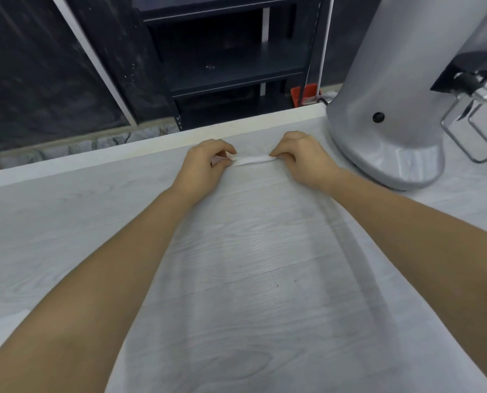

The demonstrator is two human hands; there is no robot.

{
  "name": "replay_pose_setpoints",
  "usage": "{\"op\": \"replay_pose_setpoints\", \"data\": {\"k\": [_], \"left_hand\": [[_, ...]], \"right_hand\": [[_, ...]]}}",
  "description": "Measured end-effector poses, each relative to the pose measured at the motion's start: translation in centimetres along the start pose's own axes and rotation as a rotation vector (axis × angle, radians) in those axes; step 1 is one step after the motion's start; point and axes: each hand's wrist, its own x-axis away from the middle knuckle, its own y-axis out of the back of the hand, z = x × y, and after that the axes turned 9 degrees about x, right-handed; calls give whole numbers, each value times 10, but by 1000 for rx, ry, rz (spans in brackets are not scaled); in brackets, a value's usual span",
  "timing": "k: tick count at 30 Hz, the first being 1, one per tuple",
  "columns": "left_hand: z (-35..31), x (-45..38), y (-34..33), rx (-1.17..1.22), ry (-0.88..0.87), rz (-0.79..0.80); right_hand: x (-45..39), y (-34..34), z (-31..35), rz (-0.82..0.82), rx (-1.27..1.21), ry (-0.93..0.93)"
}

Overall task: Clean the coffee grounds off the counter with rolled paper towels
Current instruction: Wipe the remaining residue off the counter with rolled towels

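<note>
On my feed the left hand pinched one end of the towel roll, which lay flat on the counter near its far edge, and the right hand pinched the other end. Two dark specks nearer me were possibly grounds, too small to tell. A grinder stood just right of the right hand.

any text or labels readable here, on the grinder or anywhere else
None can be read.
The grey grinder shows no lettering, only a black button.
The red box behind the counter shows no legible print.
The rolled paper towel, pinched by the left hand and right hand, is plain white.
</note>
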Motion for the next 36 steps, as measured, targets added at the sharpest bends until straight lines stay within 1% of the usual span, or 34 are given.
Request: {"op": "replay_pose_setpoints", "data": {"k": [3, 7, 10, 12, 15, 20, 23, 28, 36], "left_hand": [[5, -3, 8, -20, -66, 40], [7, 7, 13, -170, -160, 134], [7, 19, 13, -200, -156, 175], [3, 28, 13, -150, -130, 158], [-4, 42, 13, -37, -95, 76], [-21, 74, 14, 142, 26, 48], [-31, 99, 12, 175, 53, 53], [-58, 153, 4, 149, 10, 76], [-113, 289, -16, 95, -109, 102]], "right_hand": [[2, 1, -2, 10, 4, 30], [10, 1, 0, 8, 2, 62], [17, 3, 6, 21, 11, 86], [23, 3, 12, 22, 17, 123], [39, 3, 23, 18, 5, 161], [75, 1, 40, -28, -55, 133], [100, 3, 52, -40, -89, 131], [152, 14, 76, 2, -93, 150], [279, 34, 119, 50, -99, 258]]}}
